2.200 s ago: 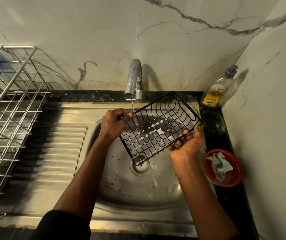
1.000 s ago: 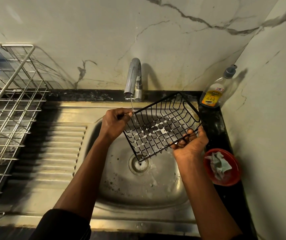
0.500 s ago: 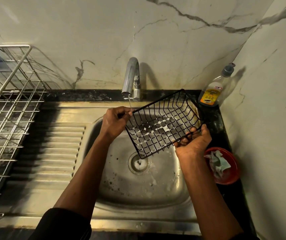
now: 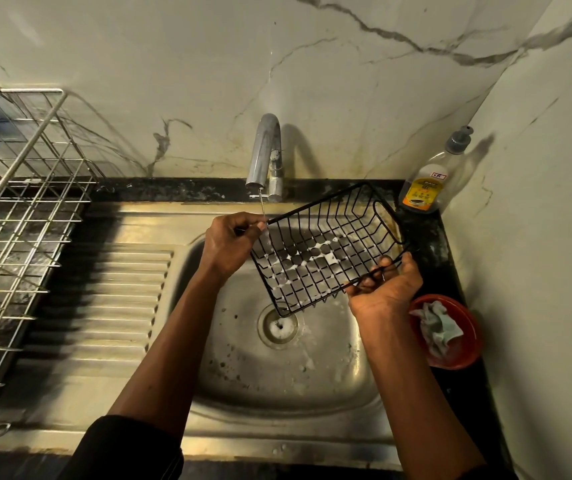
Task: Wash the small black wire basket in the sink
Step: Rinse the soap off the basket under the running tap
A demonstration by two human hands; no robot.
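**Risks**
- Stainless steel sink (image 4: pixel 277 375): the basin lies below both grips and is wet and suds-flecked. A dropped basket would likely clatter and skid toward the drain (image 4: pixel 279 325).
- Small black wire basket (image 4: pixel 319 251): held tilted in the air over the basin, between the grips, with foam on its floor grid.
- Left grip (image 4: pixel 230 242) pinches the rim corner nearest the tap (image 4: pixel 264 150). Right grip (image 4: pixel 386 284) curls round the opposite lower corner. Thin soapy wire may slip, and corner holds give little margin.
- Red bowl (image 4: pixel 464 355): on the black worktop (image 4: pixel 430 237), just right of the right grip. A swing of the basket could knock it.
- Soap bottle (image 4: pixel 426 188): beyond the right grip, near the basket's far corner. Same hazard.
- Water stream (image 4: pixel 262 206): thin, falls at the left grip. Foam farther off may go unrinsed.

**Materials**
- Sink: dull brushed steel, with a ribbed drainboard left of the left grip.
- Basket: dark coated wire, rectangular, open grid, rounded corners.
- Bowl: glossy and round, with a crumpled cloth (image 4: pixel 438 329) inside.
- Bottle: clear plastic, pump top, yellow label.
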